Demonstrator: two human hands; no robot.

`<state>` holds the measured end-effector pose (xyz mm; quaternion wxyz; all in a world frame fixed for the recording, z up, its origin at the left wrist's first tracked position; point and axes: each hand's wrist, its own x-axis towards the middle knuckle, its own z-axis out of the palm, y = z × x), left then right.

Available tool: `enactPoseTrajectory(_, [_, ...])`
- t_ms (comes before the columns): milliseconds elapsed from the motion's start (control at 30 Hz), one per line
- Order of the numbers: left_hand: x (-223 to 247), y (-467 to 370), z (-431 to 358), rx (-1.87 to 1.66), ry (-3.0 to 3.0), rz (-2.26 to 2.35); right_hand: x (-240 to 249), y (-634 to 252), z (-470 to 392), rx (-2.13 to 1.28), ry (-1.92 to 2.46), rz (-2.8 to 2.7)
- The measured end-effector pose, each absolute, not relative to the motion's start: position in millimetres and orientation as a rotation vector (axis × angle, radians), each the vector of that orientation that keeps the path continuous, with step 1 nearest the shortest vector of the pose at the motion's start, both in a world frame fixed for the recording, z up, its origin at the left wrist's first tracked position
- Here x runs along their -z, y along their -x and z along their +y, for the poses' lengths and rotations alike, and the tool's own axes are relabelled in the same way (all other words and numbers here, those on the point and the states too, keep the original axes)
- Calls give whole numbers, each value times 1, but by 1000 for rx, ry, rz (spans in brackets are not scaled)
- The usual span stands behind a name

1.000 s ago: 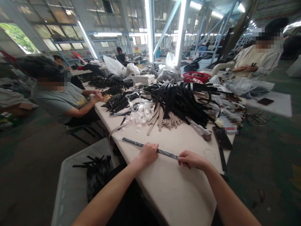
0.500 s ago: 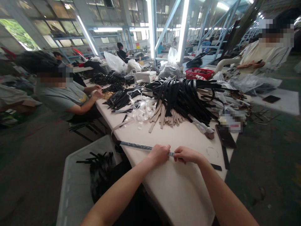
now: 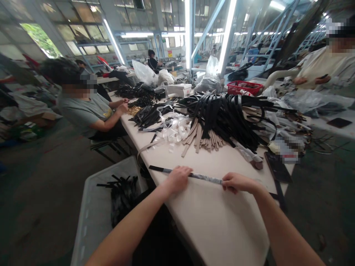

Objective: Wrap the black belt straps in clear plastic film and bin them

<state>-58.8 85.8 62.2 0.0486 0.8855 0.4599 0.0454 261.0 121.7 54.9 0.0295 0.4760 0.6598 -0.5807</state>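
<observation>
A narrow black strap (image 3: 205,178) with a clear plastic film over much of it lies across the near part of the table. My left hand (image 3: 179,180) is closed over the strap left of its middle, its fingers bent down onto it. Beyond that hand, the strap's bare black end (image 3: 156,168) points left toward the table edge. My right hand (image 3: 238,182) pinches the strap's right end between thumb and fingers; the tip is hidden there. Between the hands the filmed length runs fairly straight.
A big pile of black straps (image 3: 222,114) and crumpled white film (image 3: 177,129) lie farther back on the table (image 3: 210,218). A grey plastic bin (image 3: 88,207) holding black straps stands at lower left. A co-worker (image 3: 83,107) sits left; another person stands right.
My hands have moved apart along the strap, the left one leftward and the right one rightward. More bare black shows at the strap's left end. The whole view has shifted slightly.
</observation>
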Motion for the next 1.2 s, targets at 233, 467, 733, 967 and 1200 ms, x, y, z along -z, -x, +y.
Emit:
enactPoseTrajectory(233, [-88, 194, 97, 249, -2592, 1834, -90, -235, 129, 1014, -1749, 2266])
enactPoseTrajectory(467, [-115, 196, 74, 191, -2748, 1708, -107, -8, 86, 522, -1515, 2948])
enactPoseTrajectory(733, [-119, 315, 44, 121, -2512, 1935, -93, -66, 87, 448, -1549, 2782])
enactPoseTrajectory(967, [-99, 290, 64, -27, -2544, 1957, -92, -212, 74, 410, -1781, 2470])
enactPoseTrajectory(1200, [-66, 215, 95, -148, -2636, 1961, -88, -328, 103, 549, -1888, 2567])
